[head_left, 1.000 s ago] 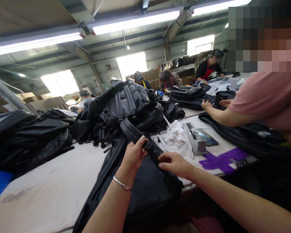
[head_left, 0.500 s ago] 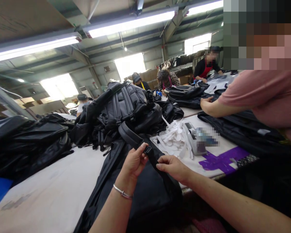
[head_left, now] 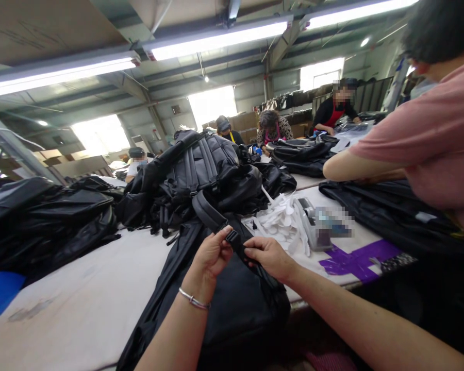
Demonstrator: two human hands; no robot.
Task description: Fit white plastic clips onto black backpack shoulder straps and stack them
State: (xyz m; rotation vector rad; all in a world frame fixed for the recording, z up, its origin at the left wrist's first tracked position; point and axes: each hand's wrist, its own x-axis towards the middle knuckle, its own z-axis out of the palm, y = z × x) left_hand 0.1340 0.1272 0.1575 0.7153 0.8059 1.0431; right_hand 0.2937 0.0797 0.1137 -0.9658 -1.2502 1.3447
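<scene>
A black backpack (head_left: 243, 304) lies on the table in front of me, its padded shoulder strap (head_left: 206, 210) curving up toward my hands. My left hand (head_left: 213, 252) pinches the strap beside a black plastic buckle (head_left: 232, 236), thumb on top. Just to the right, my right hand (head_left: 268, 257) is closed on the black webbing (head_left: 243, 251) that runs from the buckle. The webbing's far end is lost against the dark bag.
Behind the bag rises a heap of black backpacks (head_left: 201, 165); another pile (head_left: 50, 221) lies left. White strips (head_left: 282, 221), a tape dispenser (head_left: 313, 226) and purple tape (head_left: 355, 260) sit right. A co-worker in pink (head_left: 429, 129) leans over the table beside me. A blue object (head_left: 2, 293) is at left.
My right hand has moved slightly left, closer to the buckle. My left hand keeps its pinch on the strap. The co-worker's forearm has drawn back to the right, and my view has shifted slightly.
</scene>
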